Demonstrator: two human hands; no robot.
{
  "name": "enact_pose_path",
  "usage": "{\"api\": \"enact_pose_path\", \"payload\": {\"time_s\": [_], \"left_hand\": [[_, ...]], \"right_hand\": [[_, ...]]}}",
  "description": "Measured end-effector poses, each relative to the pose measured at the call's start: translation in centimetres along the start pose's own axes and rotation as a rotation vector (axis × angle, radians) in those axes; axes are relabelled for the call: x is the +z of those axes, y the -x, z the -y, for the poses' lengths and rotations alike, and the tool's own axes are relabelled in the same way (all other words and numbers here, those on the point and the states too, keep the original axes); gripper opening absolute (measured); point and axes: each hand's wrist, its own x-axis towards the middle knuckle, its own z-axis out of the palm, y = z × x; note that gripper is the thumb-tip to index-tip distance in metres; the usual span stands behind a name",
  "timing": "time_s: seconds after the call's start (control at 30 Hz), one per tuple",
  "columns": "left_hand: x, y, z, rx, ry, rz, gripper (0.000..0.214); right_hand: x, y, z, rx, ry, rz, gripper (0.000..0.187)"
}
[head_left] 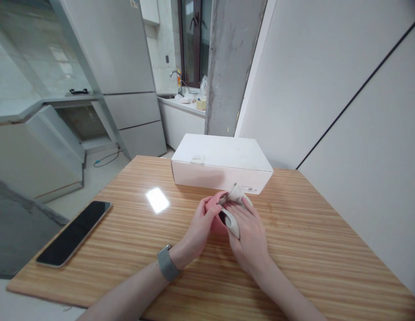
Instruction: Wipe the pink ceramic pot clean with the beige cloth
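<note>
Near the middle of the table, my left hand (199, 227) is closed round the side of a pink object (219, 227). It has a curved pink edge and a dark patch inside; its exact kind is hidden by my hands. My right hand (250, 229) presses a whitish-grey cloth (236, 194) against the opening of the pink object. Part of that cloth is bunched below my right fingers, and another part sticks up above them. The two hands are close together, with the pink object between them.
A closed white cardboard box (220, 154) stands just beyond my hands. At the table's left edge lies a dark-screened phone (75, 234). The wood-grain table (314, 236) meets a white panelled wall on the right. A fridge (117, 53) and sink counter (182, 104) are behind.
</note>
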Motion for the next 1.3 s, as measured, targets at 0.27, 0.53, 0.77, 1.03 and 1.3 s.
{"api": "enact_pose_path", "payload": {"time_s": [0.27, 0.53, 0.77, 1.03, 1.3], "left_hand": [[-0.1, 0.2, -0.7, -0.034, 0.14, 0.311, 0.056], [-0.6, -0.2, 0.0, -0.02, 0.042, 0.228, 0.057], [-2.0, -1.5, -0.1, 0.033, -0.127, 0.065, 0.048], [-0.8, -0.6, 0.2, -0.099, 0.101, 0.278, 0.048], [-0.3, 0.2, 0.7, -0.125, 0.212, 0.316, 0.039]], "right_hand": [[-0.3, -0.1, -1.0, 0.056, -0.024, 0.067, 0.04], [-0.2, 0.1, -1.4, 0.061, -0.131, 0.037, 0.038], [-1.1, -0.3, 1.1, -0.096, -0.267, 0.088, 0.037], [-0.7, -0.2, 0.6, -0.116, -0.122, 0.037, 0.036], [-0.9, -0.2, 0.3, 0.17, -0.207, -0.093, 0.03]]}}
